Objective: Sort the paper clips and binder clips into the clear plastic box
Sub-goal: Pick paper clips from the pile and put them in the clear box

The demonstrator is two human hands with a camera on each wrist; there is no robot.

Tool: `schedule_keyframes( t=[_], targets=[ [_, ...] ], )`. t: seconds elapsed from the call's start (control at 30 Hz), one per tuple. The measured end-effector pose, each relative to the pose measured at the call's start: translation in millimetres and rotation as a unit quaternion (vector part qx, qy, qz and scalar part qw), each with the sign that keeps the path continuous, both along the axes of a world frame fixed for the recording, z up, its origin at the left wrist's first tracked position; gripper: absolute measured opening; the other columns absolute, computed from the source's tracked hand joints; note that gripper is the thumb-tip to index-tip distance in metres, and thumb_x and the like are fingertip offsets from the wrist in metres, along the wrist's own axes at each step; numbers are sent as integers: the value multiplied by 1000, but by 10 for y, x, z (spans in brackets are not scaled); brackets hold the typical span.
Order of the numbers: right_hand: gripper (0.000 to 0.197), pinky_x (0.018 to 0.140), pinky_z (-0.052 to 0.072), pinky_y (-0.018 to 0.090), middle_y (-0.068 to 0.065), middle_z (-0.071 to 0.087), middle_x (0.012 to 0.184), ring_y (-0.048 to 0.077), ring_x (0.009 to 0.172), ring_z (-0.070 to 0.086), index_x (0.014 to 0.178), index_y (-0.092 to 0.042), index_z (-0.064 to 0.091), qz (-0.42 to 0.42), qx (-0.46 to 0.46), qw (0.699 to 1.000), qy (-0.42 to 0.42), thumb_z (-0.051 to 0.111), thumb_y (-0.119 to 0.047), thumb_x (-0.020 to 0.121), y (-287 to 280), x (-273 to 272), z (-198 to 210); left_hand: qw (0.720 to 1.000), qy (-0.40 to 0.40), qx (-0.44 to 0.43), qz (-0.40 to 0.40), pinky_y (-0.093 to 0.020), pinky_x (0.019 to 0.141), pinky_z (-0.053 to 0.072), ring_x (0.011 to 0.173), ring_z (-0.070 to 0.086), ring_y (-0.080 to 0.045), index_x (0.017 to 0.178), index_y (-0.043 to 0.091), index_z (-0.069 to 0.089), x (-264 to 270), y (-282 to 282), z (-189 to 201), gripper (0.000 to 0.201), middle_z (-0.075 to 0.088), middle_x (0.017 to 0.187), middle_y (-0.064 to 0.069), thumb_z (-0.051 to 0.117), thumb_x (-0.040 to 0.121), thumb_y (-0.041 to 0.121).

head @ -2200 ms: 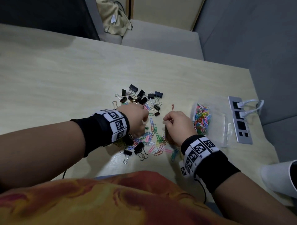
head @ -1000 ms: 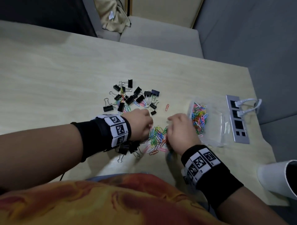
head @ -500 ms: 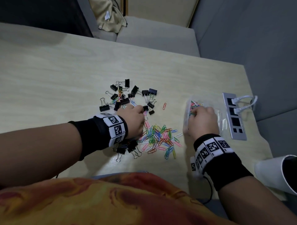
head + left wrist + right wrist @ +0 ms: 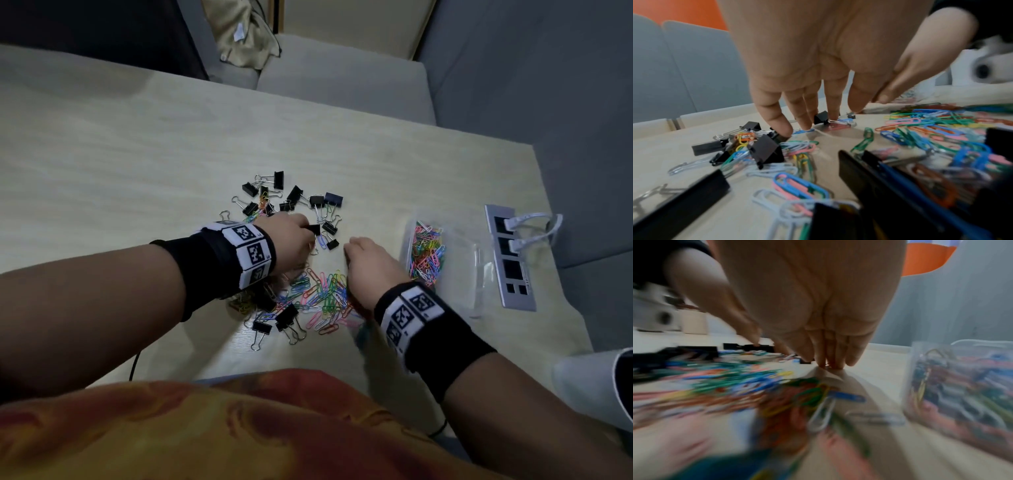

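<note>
Pale wood-grain counter [image 4: 137, 144] carries the whole job, with grey upholstered seating behind its far edge. Taking the clear plastic box [image 4: 442, 255] as the landmark, it sits on the counter's right part, and one compartment on the side nearest the hands is already thick with coloured clips; the rest of it is too transparent to read. Just beside the box, toward the person's middle, lies the loose spread of paper clips [image 4: 322, 294], their long axes pointing every way. Farther from the box again, beyond and to the left of that spread, sit the black binder clips [image 4: 294, 200], with a few more at the near edge of the spread.

The right hand [image 4: 371, 270] stands between the spread and the box, fingers straight and together, their tips pressed down on the counter; the right wrist view shows nothing held, though motion blur hides fine detail. The left hand [image 4: 291, 243] is on the far side of the spread from the box, fingers extended and slightly splayed, tips touching down among clips; whether one small binder clip [image 4: 313, 229] at its fingertips is actually pinched, I cannot tell.

So the right hand is plainly nearer the box, and the clips lie to its left: the coming move, I judge, is a gather there and a short carry rightward.

A grey socket strip [image 4: 510, 260] lies beyond the box.
</note>
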State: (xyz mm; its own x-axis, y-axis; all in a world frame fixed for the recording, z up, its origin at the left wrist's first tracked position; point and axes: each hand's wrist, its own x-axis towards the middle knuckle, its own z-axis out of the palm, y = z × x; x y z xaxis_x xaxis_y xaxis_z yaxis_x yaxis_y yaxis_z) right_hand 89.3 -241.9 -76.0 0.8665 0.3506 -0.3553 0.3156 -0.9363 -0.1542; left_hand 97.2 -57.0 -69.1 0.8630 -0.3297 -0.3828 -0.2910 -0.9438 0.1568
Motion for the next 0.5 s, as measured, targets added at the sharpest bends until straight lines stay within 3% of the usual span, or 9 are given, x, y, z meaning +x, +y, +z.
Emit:
schedule_keyframes(
  t=[0.1, 0.2, 0.33, 0.43, 0.5],
  targets=[
    [35, 84, 48, 37, 6, 51, 120, 25, 106, 50, 123, -14, 53, 21, -13, 999, -28, 46, -8, 89, -1, -214, -35, 999, -8, -36, 37, -35, 97, 46, 118, 50, -25, 127, 22, 58, 70, 44, -4, 38, 45, 135, -3, 49, 91, 30],
    [29, 84, 48, 39, 5, 52, 115, 25, 105, 50, 118, -15, 56, 19, -3, 999, -40, 47, -15, 91, 6, -244, -41, 996, -18, -54, 74, -33, 94, 46, 116, 51, -26, 123, 21, 62, 146, 98, 4, 36, 44, 135, -5, 58, 88, 29],
    [34, 94, 45, 42, 5, 50, 128, 26, 114, 47, 126, -14, 54, 55, 82, 994, -46, 44, -14, 93, 125, -153, 4, 990, -25, -73, 117, -30, 90, 45, 111, 54, -28, 121, 13, 61, 193, 144, 17, 34, 44, 135, -10, 47, 92, 25],
    [42, 103, 39, 41, 5, 37, 147, 27, 129, 37, 137, -13, 45, 86, 53, 995, -17, 42, -14, 94, 199, -76, -23, 986, -36, -93, 133, -29, 89, 48, 104, 59, -30, 123, 12, 62, 185, 158, 27, 37, 43, 136, -12, 52, 89, 22],
    [39, 101, 40, 41, 7, 39, 142, 28, 126, 38, 132, -9, 48, 71, 25, 997, -17, 42, -13, 93, 188, -38, -55, 985, -36, -103, 135, -31, 89, 49, 103, 59, -29, 120, 14, 65, 170, 162, 32, 35, 45, 134, -10, 54, 89, 23]
  ],
)
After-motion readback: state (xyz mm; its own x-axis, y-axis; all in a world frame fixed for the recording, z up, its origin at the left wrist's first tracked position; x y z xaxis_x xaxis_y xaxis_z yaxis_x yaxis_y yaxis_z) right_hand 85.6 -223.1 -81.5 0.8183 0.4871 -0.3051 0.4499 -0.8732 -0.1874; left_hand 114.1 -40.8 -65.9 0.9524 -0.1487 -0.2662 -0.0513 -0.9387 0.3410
